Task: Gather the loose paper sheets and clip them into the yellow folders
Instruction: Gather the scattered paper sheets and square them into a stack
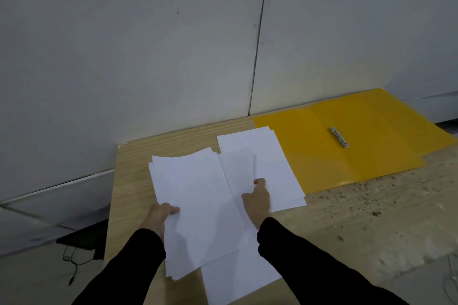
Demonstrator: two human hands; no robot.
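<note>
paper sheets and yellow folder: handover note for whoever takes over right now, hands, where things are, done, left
Left hand: grips the stack of sheets at its left edge.
Right hand: pinches the stack's right edge.
Loose sheets lie on the table beside and under the stack.
Yellow folder lies open at the right, its clip holding nothing.
Done: some sheets gathered.
Left: gather the rest, clip them in.

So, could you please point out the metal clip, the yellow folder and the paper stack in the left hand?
Metal clip (339,136): head view, middle of its bar.
Yellow folder (309,156): head view, bare left cover.
Paper stack (198,193): head view, middle of the top sheet.
</note>
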